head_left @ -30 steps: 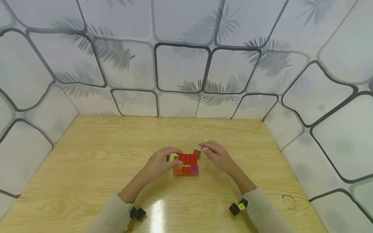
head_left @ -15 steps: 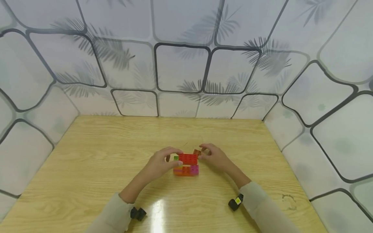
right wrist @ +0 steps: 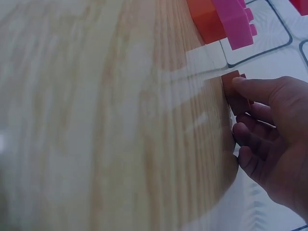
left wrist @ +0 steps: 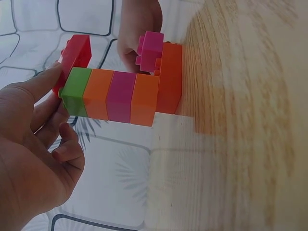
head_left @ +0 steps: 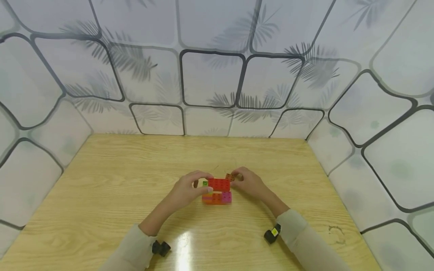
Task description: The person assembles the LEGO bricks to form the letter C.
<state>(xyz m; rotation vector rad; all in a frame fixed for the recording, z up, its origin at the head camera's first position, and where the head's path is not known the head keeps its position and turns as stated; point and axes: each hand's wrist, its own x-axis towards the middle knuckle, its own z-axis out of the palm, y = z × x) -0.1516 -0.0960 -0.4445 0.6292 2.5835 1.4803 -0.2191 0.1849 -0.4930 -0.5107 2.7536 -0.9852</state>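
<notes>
A block structure stands on the table. Its long orange base brick bears a pink brick at one end and a column at the other. That column stacks orange, purple, orange and a green brick. Across its top lies a red brick, overhanging toward the pink side. My left hand pinches the red brick's left end between thumb and fingers. Behind the structure, at its right, my right hand pinches a small orange-brown brick on the table, thumb on one side, fingers on the other.
The wooden table ends at a patterned cloth wall at the back and both sides. Dark wrist cameras sit at both cuffs, low over the tabletop.
My right hand has moved slightly down and left, and its thumb and fingers have closed on the small orange-brown brick. The left hand and the structure stay put.
</notes>
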